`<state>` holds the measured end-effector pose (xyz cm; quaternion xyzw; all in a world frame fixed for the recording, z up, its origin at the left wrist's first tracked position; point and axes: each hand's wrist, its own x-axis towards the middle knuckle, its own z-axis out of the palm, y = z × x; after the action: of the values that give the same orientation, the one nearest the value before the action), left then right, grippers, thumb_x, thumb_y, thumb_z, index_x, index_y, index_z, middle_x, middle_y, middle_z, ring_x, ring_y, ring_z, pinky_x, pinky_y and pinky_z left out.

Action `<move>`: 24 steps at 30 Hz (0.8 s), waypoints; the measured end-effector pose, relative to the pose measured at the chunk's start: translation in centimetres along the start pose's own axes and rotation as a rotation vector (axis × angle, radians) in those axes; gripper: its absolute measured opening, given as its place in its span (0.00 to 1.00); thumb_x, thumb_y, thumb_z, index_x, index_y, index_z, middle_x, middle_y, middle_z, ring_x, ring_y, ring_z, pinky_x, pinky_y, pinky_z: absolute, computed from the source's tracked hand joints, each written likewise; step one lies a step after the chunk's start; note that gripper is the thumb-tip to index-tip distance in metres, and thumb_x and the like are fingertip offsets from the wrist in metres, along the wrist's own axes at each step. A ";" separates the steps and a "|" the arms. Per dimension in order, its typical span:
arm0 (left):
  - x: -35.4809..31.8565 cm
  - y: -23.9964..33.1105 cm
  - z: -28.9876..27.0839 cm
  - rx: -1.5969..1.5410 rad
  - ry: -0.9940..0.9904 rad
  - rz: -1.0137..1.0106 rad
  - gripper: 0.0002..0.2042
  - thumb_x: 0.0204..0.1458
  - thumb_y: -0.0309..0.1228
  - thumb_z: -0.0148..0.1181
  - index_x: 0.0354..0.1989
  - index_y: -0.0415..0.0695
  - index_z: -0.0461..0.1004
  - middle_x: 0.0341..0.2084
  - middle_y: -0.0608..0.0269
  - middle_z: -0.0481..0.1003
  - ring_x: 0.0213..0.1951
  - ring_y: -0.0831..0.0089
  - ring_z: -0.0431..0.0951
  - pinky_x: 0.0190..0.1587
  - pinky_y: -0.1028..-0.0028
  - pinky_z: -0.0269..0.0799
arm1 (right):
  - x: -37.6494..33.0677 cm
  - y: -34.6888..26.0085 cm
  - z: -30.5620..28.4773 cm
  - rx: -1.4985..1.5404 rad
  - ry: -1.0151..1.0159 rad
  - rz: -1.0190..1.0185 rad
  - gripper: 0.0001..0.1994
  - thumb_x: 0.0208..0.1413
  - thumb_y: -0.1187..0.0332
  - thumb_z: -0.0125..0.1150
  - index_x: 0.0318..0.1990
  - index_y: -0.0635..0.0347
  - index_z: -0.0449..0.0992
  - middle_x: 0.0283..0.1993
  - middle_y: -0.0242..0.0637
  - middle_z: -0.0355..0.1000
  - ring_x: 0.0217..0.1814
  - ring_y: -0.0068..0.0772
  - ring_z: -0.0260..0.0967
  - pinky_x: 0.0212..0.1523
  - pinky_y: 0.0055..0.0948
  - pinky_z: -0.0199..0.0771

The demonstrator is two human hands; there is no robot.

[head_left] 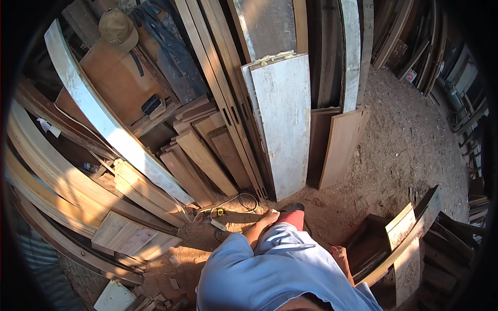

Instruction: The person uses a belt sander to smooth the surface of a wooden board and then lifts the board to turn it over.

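My left hand (268, 217) hangs in front of my blue shirt (244, 269), close to the red cloth (293, 220) over my leg. Its fingers look curled, and nothing shows in them. By my right side, my right hand (340, 254) is small in view with fingers bent in; no object shows in it. A pale cable (249, 208) loops on the dirt floor just ahead of my left hand, beside a small white block (218, 224) and a yellow-and-black item (220, 212). Beyond stands a worn white board (282, 124), leaning upright.
Stacked planks (192, 155) and long boards (62, 166) crowd the left. A tan cap (118, 28) and dark cloth (171, 46) rest at the upper left. A brown panel (340, 147) leans ahead. Scrap wood (402, 228) lies at right, near sawdust-strewn ground (399, 135).
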<state>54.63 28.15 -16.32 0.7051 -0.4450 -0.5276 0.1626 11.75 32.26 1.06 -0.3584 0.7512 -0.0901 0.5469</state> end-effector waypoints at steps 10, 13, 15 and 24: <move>1.8 -1.1 -12.7 -1.189 0.131 -0.218 0.14 0.62 0.47 0.60 0.43 0.51 0.69 0.29 0.67 0.74 0.21 0.74 0.72 0.23 0.72 0.70 | -0.3 4.8 -0.1 0.122 -0.076 -0.049 0.11 0.56 0.62 0.58 0.32 0.61 0.78 0.26 0.35 0.74 0.25 0.29 0.74 0.22 0.29 0.70; 4.5 2.8 -19.6 -1.231 0.404 -0.265 0.18 0.64 0.46 0.58 0.56 0.50 0.69 0.47 0.60 0.77 0.33 0.69 0.76 0.34 0.67 0.74 | 1.3 6.0 -0.5 -0.059 -0.047 -0.240 0.10 0.55 0.63 0.58 0.31 0.60 0.77 0.25 0.34 0.73 0.25 0.29 0.74 0.22 0.28 0.70; 5.3 3.5 -26.4 -1.273 0.540 -0.194 0.27 0.64 0.50 0.58 0.65 0.50 0.64 0.56 0.55 0.76 0.37 0.68 0.79 0.37 0.68 0.76 | 2.2 4.2 0.8 -0.085 -0.038 -0.224 0.10 0.55 0.63 0.57 0.31 0.60 0.77 0.25 0.34 0.73 0.24 0.29 0.73 0.22 0.28 0.69; 10.1 5.7 -50.7 -1.537 0.887 0.084 0.27 0.61 0.49 0.63 0.59 0.42 0.67 0.41 0.58 0.73 0.34 0.69 0.73 0.44 0.69 0.77 | 4.1 -7.7 4.5 -0.017 0.026 0.085 0.11 0.61 0.62 0.57 0.40 0.59 0.80 0.31 0.34 0.78 0.31 0.30 0.78 0.29 0.29 0.75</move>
<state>97.58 4.72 1.45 0.5237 0.1107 -0.3525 0.7677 18.58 25.21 0.29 -0.3297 0.7734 -0.0651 0.5375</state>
